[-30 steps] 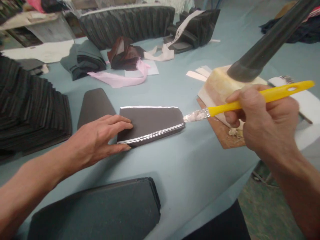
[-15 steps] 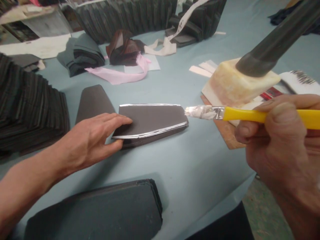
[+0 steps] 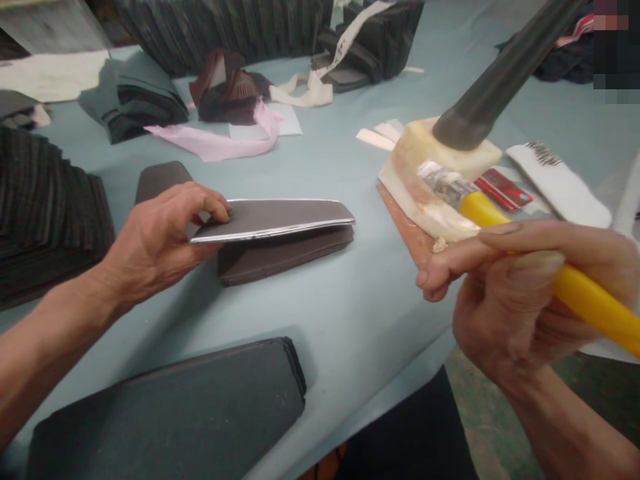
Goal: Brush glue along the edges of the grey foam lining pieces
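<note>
My left hand (image 3: 163, 217) pinches the near left end of a dark grey tapered panel (image 3: 285, 217) with white glue-like lines along its long edges. That panel is tilted up off a stack of similar dark panels (image 3: 290, 257). More grey panel (image 3: 163, 177) lies behind my left hand. My right hand (image 3: 540, 287) is closed round the yellow handle of a brush (image 3: 480, 208). The brush's white-coated bristles are in front of a cream-coloured glue container (image 3: 407, 170), which has a thick black cylinder (image 3: 470, 113) rising from its top; I cannot tell whether they touch.
A tall pile of dark pieces (image 3: 45, 213) stands at left, and a dark stack (image 3: 170, 407) lies at the near edge. A long row of dark pieces (image 3: 225, 33), folded cloth (image 3: 140, 100) and a pink strip (image 3: 215, 143) are behind. A red card (image 3: 503, 190) lies right of the container.
My left hand has raised the top panel's near side off the stack. My right hand has turned the brush away from the panel, its bristles now in front of the container. The view has shifted slightly.
</note>
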A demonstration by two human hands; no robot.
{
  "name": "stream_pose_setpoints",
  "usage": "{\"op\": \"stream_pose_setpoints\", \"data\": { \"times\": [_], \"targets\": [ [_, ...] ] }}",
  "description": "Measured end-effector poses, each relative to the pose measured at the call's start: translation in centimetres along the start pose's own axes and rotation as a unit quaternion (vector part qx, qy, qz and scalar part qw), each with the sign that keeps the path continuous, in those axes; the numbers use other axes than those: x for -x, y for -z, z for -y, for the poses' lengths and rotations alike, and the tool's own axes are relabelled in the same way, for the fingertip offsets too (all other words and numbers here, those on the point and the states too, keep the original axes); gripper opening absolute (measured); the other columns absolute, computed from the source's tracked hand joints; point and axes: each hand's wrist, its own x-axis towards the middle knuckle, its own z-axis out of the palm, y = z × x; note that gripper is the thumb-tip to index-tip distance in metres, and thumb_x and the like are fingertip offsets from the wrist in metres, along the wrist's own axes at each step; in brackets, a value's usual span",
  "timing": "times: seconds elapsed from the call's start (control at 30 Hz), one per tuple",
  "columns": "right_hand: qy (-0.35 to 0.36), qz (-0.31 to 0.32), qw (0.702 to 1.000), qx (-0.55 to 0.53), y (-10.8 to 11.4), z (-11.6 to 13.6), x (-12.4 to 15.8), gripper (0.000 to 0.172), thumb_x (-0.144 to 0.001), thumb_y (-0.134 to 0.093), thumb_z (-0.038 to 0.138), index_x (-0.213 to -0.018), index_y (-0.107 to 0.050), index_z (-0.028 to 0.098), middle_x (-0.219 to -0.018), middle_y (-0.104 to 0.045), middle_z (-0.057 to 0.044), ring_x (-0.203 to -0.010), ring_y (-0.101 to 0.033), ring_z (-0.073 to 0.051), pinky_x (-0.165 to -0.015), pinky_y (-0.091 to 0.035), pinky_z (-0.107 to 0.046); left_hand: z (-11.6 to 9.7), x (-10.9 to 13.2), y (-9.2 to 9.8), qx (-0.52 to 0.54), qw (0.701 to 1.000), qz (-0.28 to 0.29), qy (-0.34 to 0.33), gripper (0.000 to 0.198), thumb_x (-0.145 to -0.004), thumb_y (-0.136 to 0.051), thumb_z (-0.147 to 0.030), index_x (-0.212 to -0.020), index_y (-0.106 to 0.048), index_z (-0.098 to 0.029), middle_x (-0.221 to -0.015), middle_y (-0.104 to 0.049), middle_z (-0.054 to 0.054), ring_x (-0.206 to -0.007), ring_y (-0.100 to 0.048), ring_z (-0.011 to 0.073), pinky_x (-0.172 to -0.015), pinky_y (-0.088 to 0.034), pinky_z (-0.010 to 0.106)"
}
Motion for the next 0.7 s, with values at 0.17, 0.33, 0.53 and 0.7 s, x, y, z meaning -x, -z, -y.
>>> {"op": "stream_pose_setpoints", "data": {
  "times": [0.17, 0.33, 0.53, 0.7],
  "targets": [
    [-0.002, 0.037, 0.999, -0.007, 1.0, 1.0, 0.4, 0.010, -0.110, -0.060, 0.018, -0.109, -0.070, 0.019, -0.074, -0.075, 0.004, -0.056, -0.068, -0.006, -0.056, -0.057, -0.016, -0.8, 0.1, 1.0, 0.025, 0.996, 0.024, 0.088, 0.027, -0.095, -0.062, -0.045, -0.105, -0.066, -0.020, -0.109, -0.075, 0.005, -0.094, -0.066, 0.0204, -0.093, -0.049, 0.035],
    [-0.038, 0.070, 0.997, -0.002, 1.8, 0.9, 1.6, 0.013, -0.107, -0.061, 0.013, -0.111, -0.071, 0.022, -0.076, -0.075, 0.004, -0.057, -0.067, -0.006, -0.056, -0.057, -0.016, -1.4, 0.8, 1.7, 0.067, 0.986, 0.000, 0.154, 0.035, -0.091, -0.070, -0.054, -0.105, -0.068, -0.022, -0.107, -0.077, 0.001, -0.094, -0.070, 0.0203, -0.091, -0.050, 0.032],
    [-0.065, 0.082, 0.991, 0.084, 2.1, 0.2, 2.1, 0.008, -0.107, -0.063, 0.022, -0.105, -0.069, 0.025, -0.075, -0.078, 0.005, -0.056, -0.069, -0.008, -0.057, -0.057, -0.018, -2.8, 0.9, 2.7, 0.104, 0.969, -0.048, 0.219, 0.042, -0.079, -0.075, -0.062, -0.095, -0.070, -0.023, -0.092, -0.075, -0.001, -0.082, -0.066, 0.0178, -0.075, -0.050, 0.026],
    [-0.032, 0.073, 0.989, 0.123, 1.1, -0.7, 1.4, 0.002, -0.104, -0.069, 0.025, -0.102, -0.068, 0.024, -0.075, -0.078, 0.004, -0.055, -0.070, -0.010, -0.060, -0.059, -0.021, -3.7, 1.3, 2.5, 0.088, 0.966, -0.074, 0.230, 0.044, -0.077, -0.073, -0.065, -0.091, -0.070, -0.023, -0.086, -0.074, -0.001, -0.076, -0.066, 0.0184, -0.068, -0.050, 0.027]
  ]
}}
